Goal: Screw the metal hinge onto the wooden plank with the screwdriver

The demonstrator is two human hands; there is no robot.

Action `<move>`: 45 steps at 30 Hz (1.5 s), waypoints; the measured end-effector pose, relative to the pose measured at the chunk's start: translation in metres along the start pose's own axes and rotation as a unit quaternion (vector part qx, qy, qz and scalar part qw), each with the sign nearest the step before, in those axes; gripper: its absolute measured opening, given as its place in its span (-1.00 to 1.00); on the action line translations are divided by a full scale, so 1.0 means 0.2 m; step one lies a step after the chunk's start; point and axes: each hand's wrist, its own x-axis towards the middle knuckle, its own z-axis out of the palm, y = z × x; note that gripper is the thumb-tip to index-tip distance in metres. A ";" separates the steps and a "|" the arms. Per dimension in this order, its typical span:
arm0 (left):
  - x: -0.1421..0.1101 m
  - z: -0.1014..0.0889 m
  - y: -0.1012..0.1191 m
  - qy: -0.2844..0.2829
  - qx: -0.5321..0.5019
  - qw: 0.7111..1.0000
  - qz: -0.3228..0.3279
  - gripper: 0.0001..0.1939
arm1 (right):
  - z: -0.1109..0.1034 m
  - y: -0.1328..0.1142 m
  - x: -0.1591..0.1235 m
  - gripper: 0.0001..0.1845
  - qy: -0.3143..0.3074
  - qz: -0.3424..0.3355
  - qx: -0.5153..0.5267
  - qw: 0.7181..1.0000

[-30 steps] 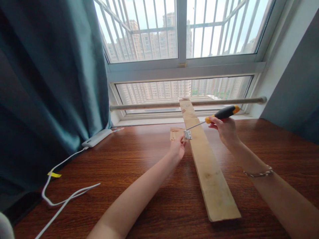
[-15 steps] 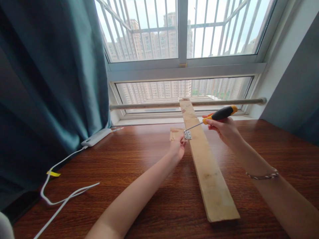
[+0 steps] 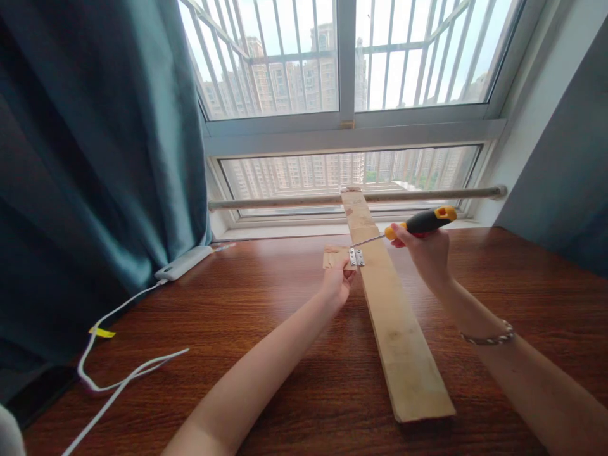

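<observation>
My right hand [image 3: 425,250] is closed around a screwdriver [image 3: 430,219] with a black and yellow handle. Its thin shaft slants down to the left, and the tip is at the upper edge of a small silver hinge [image 3: 356,256]; whether it touches I cannot tell. The hinge spans a small wooden block [image 3: 332,256] and a long pale wooden board [image 3: 399,323]. With fingers and thumb, my left hand [image 3: 339,282] pinches the small block at its near edge, just beside the hinge. Several screw holes or heads show in the hinge.
Beneath everything lies a brown wood-grain table [image 3: 266,304]. The board's far end reaches a horizontal rail [image 3: 285,202] by the window. At left, a white power strip or device [image 3: 185,263] and a white cable [image 3: 128,380] lie near a blue curtain [image 3: 104,158].
The screwdriver's handle has turned and lowered a little in my right hand, and its tip has shifted slightly up and left on the hinge. My left hand stays on the block.
</observation>
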 end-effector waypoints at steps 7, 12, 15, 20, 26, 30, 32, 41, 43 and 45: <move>-0.01 0.01 0.01 -0.001 0.008 1.000 0.002 -0.88 | -0.02 -0.07 0.00 -0.71 -0.010 0.000 -0.038 0.999; 0.00 0.01 0.00 -0.010 0.009 1.000 0.011 -0.87 | -0.02 -0.07 -0.01 -0.69 -0.011 -0.004 -0.055 0.998; 0.00 0.01 0.00 -0.015 0.009 1.000 0.014 -0.87 | -0.02 -0.06 -0.01 -0.69 -0.019 -0.011 -0.067 0.997; 0.00 0.01 0.00 -0.014 0.006 1.000 0.014 -0.85 | -0.02 -0.04 0.01 -0.71 -0.073 -0.009 -0.036 0.997; 0.00 0.01 0.00 -0.018 0.010 1.000 0.011 -0.85 | -0.04 -0.10 0.02 -0.72 -0.192 0.077 0.113 0.972; 0.00 0.00 0.00 -0.027 0.006 0.999 0.017 -0.87 | -0.07 -0.16 0.02 -0.69 -0.200 0.093 0.108 0.969; 0.00 0.00 0.00 -0.031 0.008 0.999 0.020 -0.88 | -0.07 -0.17 0.02 -0.70 -0.189 0.087 0.100 0.973; -0.01 0.01 0.01 -0.022 0.000 0.999 0.023 -0.86 | -0.06 -0.16 0.01 -0.69 -0.182 0.074 0.084 0.977; -0.01 0.01 0.01 -0.020 0.001 1.000 0.022 -0.86 | -0.07 -0.17 0.02 -0.67 -0.187 0.081 0.083 0.976; -0.01 0.01 0.01 -0.017 0.002 1.000 0.017 -0.87 | -0.08 -0.18 0.02 -0.66 -0.214 0.096 0.090 0.968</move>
